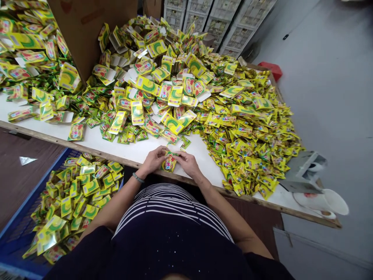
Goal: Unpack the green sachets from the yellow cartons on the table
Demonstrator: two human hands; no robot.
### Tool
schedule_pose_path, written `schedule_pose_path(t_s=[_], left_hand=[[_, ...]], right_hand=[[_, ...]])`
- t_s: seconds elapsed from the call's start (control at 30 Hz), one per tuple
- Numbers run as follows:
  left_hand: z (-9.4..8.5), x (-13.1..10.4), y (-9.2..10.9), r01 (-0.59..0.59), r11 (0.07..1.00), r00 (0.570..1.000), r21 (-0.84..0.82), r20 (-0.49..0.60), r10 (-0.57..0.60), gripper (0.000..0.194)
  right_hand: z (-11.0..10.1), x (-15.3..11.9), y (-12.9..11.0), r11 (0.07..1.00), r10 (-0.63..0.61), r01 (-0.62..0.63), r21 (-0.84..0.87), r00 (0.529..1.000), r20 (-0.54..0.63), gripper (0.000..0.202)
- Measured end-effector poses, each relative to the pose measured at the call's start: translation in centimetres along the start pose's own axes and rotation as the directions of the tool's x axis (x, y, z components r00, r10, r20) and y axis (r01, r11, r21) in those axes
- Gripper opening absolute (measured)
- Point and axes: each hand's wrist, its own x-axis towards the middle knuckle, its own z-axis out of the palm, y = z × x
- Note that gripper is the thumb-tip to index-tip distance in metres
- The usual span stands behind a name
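Between my two hands, at the table's front edge, is a small yellow and green printed box [168, 162]. My left hand [154, 160] grips its left side with fingers and thumb closed. From the right, my right hand [188, 163] pinches the upper right corner of the same box. The box's top end lies partly under my fingers, so I cannot tell whether its flap is folded. Just beyond my hands lie loose boxes and a few small green packets [185, 142]. Farther back, a large heap of yellow boxes [175, 95], some with white flaps standing out, covers the table.
Yellow sachets [247, 144] form a big pile on the right. A blue crate [17, 229] of filled-looking boxes stands below left. A brown cardboard panel [78, 35] divides the heaps. A grey metal device [303, 171] and white container [329, 200] sit far right; white crates [215, 19] stand behind.
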Motion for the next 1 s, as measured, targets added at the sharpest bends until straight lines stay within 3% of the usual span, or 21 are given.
schedule_pose_path(t_s=[0.1, 0.2, 0.3, 0.47, 0.6, 0.7, 0.8, 1.0], left_hand=[[0.0, 0.1, 0.1, -0.012, 0.999, 1.000, 0.030, -0.001, 0.012, 0.032], [0.0, 0.0, 0.2, -0.021, 0.999, 1.000, 0.046, -0.010, 0.021, 0.030], [0.1, -0.1, 0.1, 0.013, 0.999, 0.999, -0.051, -0.030, -0.015, 0.038], [0.2, -0.1, -0.2, 0.094, 0.975, 0.991, -0.203, -0.071, -0.110, 0.055], [0.2, -0.1, -0.1, 0.110, 0.971, 0.988, -0.213, -0.086, -0.131, 0.057], [0.3, -0.2, 0.0, 0.115, 0.972, 0.987, -0.205, -0.086, -0.135, 0.058], [0.2, -0.3, 0.0, 0.118, 0.970, 0.989, -0.212, -0.061, -0.134, 0.057], [0.4, -0.3, 0.0, 0.099, 0.970, 0.989, -0.221, -0.087, -0.120, 0.055]], right_hand=[[0.4, -0.1, -0.2, 0.996, -0.030, 0.032, -0.079, 0.999, 0.030, 0.030], [0.4, -0.2, -0.7, 0.993, -0.063, 0.058, -0.099, 0.997, -0.049, 0.030], [0.2, -0.4, -1.7, 0.985, -0.116, 0.101, -0.140, 0.988, -0.101, 0.038], [-0.4, 0.1, -3.5, 0.933, -0.224, 0.224, -0.282, 0.974, 0.034, 0.018], [-0.4, 1.4, -4.1, 0.887, -0.194, 0.184, -0.424, 0.981, 0.021, 0.006], [-0.9, 2.4, -4.3, 0.924, -0.097, 0.100, -0.369, 0.995, 0.027, 0.005], [-1.8, 3.6, -4.5, 0.953, -0.010, 0.047, -0.300, 0.992, 0.122, 0.007], [-3.4, 4.5, -4.6, 0.953, 0.019, 0.077, -0.294, 0.951, 0.310, 0.012]])
